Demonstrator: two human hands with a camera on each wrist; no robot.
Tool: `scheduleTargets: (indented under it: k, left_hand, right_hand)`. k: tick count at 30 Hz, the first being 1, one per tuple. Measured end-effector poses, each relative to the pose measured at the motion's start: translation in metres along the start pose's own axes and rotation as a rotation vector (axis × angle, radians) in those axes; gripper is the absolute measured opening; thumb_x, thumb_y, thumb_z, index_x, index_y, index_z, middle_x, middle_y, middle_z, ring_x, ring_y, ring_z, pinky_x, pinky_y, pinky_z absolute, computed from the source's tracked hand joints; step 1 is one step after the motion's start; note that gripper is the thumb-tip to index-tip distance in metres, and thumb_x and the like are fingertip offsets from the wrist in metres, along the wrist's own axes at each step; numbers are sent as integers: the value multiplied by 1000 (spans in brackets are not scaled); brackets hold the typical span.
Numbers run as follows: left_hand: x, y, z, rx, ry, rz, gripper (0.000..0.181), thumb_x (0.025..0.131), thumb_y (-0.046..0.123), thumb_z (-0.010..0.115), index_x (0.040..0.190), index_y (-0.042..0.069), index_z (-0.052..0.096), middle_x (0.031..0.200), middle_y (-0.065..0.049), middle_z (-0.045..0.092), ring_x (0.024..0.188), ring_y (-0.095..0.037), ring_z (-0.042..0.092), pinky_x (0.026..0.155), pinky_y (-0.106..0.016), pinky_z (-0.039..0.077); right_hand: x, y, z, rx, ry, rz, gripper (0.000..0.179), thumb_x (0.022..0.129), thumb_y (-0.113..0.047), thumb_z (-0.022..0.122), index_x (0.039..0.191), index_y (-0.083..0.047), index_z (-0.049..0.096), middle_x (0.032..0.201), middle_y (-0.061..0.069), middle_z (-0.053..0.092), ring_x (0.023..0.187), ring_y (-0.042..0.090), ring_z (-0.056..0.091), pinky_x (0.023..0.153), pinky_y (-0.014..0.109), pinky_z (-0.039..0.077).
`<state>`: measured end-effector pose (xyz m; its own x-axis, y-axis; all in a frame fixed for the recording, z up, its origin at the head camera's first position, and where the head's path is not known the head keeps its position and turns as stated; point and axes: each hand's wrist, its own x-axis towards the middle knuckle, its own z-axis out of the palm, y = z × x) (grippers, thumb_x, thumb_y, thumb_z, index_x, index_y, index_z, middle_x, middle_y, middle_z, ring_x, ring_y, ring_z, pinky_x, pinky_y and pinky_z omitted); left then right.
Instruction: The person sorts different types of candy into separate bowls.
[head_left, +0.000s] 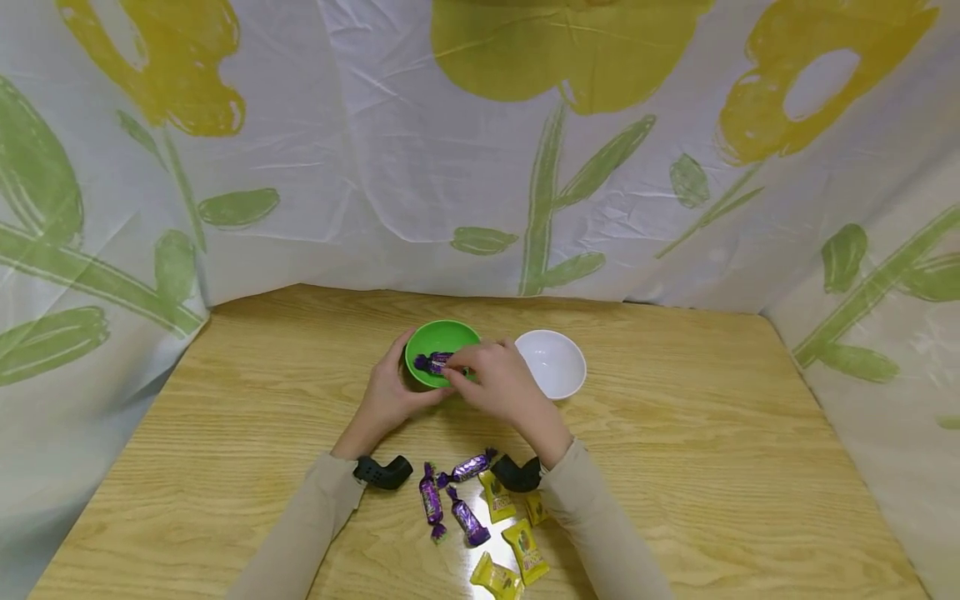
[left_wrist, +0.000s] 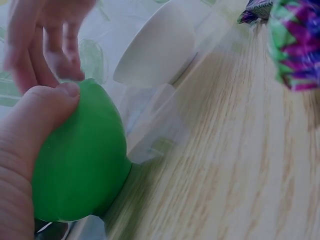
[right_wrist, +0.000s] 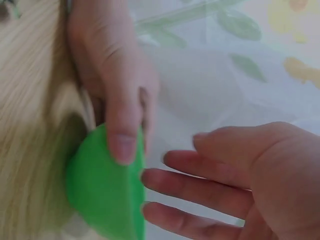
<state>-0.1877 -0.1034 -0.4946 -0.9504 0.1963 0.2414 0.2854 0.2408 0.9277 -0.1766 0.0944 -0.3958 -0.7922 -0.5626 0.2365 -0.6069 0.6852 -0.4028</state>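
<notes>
A green bowl (head_left: pixel 435 331) stands on the table with a purple-wrapped candy (head_left: pixel 432 363) inside. My left hand (head_left: pixel 387 393) grips its left side, the thumb lying along the near rim, as the left wrist view also shows on the bowl's green wall (left_wrist: pixel 82 155). Over the bowl's right side is my right hand (head_left: pixel 504 379). In the right wrist view this right hand (right_wrist: pixel 235 185) has its fingers spread and fairly straight at the rim, pinching nothing. Nearer me lie several more purple candies (head_left: pixel 431 498), by my forearms.
A white bowl (head_left: pixel 558 364) stands right of the green one, close to my right wrist. Several yellow-wrapped candies (head_left: pixel 527 552) lie at the front, beside the purple ones. Behind the wooden table (head_left: pixel 697 450) hangs a flower-printed cloth (head_left: pixel 390 167).
</notes>
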Motion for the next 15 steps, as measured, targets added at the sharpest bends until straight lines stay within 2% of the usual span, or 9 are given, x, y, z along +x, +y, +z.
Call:
scheduleTargets:
  k: [3,5,10,13,15]
  left_hand:
    - [0,0,-1,2,3,5,100,73,19,90,154,9,32,142,-13,51,130,-30,48,112,-52,33]
    - [0,0,-1,8,8,-1,101,73,17,90,154,7,31,142,-14,51,131,-31,47,112,-52,32]
    - [0,2,0,45,20,-17,104,71,20,92,154,5,30,146,-14,48,135,-31,43,115,-53,28]
    - [0,2,1,51,26,-24,105,71,24,92,154,6,31,147,-12,47,137,-29,42,116,-51,27]
    - [0,2,1,51,28,-25,104,71,25,92,154,7,31,148,-11,47,137,-28,41,116,-50,28]
  right_hand:
    - [-4,-6,-6,28,-30,-36,8,91,-19,73,90,-15,79,83,-6,73,68,9,61,68,29,50]
    - [-7,-11,-9,28,-85,-53,5,89,-17,75,89,-14,78,82,-5,72,67,8,60,60,25,50]
    - [-13,-20,-9,-71,-320,-53,8,86,-12,74,89,-17,78,83,-8,70,72,8,60,64,26,51]
    - [-16,-24,-6,-100,-446,-21,13,83,-8,73,88,-18,78,81,-8,68,72,9,57,63,26,49]
    - [-18,-25,-4,-103,-501,15,16,81,-5,73,88,-19,78,80,-7,66,71,9,55,62,25,48]
